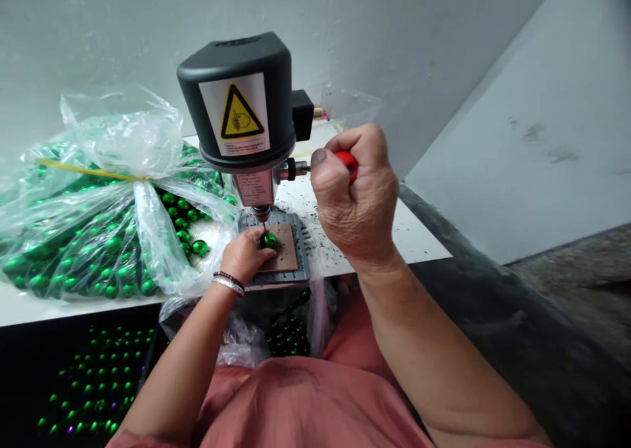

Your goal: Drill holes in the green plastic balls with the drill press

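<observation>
My left hand (246, 256) pinches a shiny green ball (268, 240) on a square brown board (283, 254), directly under the bit of a small black drill press (235, 100). The thin drill bit (264, 226) comes down at the top of the ball; whether it has entered the ball I cannot tell. My right hand (357, 195) is wrapped round the red knob (348, 164) of the press's feed lever, to the right of the machine. Beneath the board is the grey slotted base (300, 238) of the press.
On the white table (419, 238), a clear plastic bag (142, 218) full of green balls lies to the left, with a loose green ball (199, 247) at its opening. Dark shavings surround the base. Below the table edge, more green balls (101, 372) sit in a dark container.
</observation>
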A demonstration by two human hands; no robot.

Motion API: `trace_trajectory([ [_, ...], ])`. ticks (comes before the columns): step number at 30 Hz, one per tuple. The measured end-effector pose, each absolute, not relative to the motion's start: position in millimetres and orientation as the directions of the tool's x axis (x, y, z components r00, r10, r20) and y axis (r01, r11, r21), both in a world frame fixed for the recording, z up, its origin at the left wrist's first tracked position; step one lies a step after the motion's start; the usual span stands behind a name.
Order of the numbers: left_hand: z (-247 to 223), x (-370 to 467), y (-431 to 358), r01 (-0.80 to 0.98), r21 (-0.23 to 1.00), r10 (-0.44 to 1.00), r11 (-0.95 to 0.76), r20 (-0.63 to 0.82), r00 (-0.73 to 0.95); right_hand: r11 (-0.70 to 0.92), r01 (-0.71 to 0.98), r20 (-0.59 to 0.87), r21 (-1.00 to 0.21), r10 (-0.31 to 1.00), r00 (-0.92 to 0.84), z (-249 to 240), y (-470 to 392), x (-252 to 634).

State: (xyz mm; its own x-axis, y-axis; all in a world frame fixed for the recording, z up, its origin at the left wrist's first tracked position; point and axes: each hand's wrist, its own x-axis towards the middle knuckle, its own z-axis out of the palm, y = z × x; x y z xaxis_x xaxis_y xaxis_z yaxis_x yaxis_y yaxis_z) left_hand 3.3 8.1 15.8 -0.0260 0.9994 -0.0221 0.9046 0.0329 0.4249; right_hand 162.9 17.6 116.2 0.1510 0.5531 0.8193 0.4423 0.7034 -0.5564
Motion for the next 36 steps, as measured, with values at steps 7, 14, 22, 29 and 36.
trace_trajectory([
  [7, 19, 4, 0, 0.883, 0.469, 1.000, -0.028, 0.019, 0.021, 0.702, 0.439, 0.814, -0.561, 0.564, 0.138, 117, 16, 163],
  [14, 20, -8, 4, 0.765, 0.640, 0.997, 0.070, -0.075, -0.028, 0.713, 0.427, 0.820, -0.557, 0.554, 0.144, 117, 17, 163],
  [22, 19, -9, 7, 0.755, 0.653, 0.997, 0.058, -0.075, -0.012, 0.729, 0.427, 0.834, -0.534, 0.538, 0.124, 117, 18, 165],
  [29, 22, 2, -1, 0.862, 0.505, 0.999, 0.047, -0.032, -0.035, 0.736, 0.430, 0.841, -0.523, 0.528, 0.119, 117, 18, 165],
  [36, 16, -7, -2, 0.804, 0.584, 0.993, 0.115, -0.085, -0.081, 0.702, 0.440, 0.813, -0.560, 0.568, 0.129, 118, 16, 165],
])
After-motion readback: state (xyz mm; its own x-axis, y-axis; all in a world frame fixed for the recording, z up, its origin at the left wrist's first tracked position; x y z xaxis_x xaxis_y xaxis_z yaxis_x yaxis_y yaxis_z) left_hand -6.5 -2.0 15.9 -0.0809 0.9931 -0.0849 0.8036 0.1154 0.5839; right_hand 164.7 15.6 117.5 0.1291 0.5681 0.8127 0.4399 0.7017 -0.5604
